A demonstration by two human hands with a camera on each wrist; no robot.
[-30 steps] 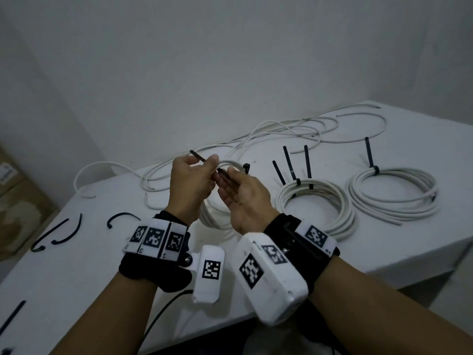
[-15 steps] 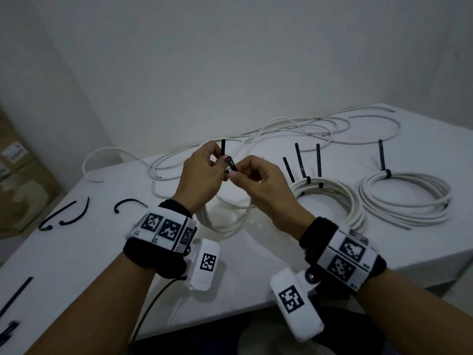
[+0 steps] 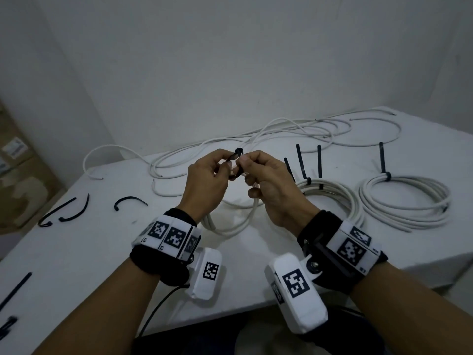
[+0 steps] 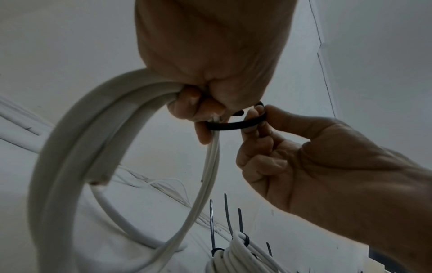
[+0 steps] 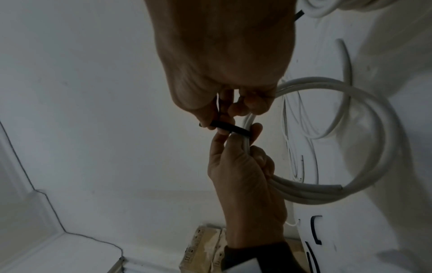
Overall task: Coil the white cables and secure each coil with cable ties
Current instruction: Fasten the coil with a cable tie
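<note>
Our left hand (image 3: 207, 179) grips the coil (image 4: 77, 147) with curled fingers, and our right hand (image 3: 271, 185) pinches the black tie (image 4: 236, 125) looped round its strands. We hold both above the table (image 3: 76, 265), near its middle. Two tied coils (image 3: 404, 201) lie toward the right edge, loose cable (image 3: 281, 129) along the far edge, spare ties (image 3: 69, 208) near the left edge.

Both forearms are showing bare. Each is wearing a black fabric wrist strap (image 3: 156, 262) carrying white blocks printed with black square markers, and below each strap a white plastic camera housing (image 3: 297, 290) is hanging (one marker apiece); a thin black cable (image 3: 156, 311) is trailing beneath the left strap.
</note>
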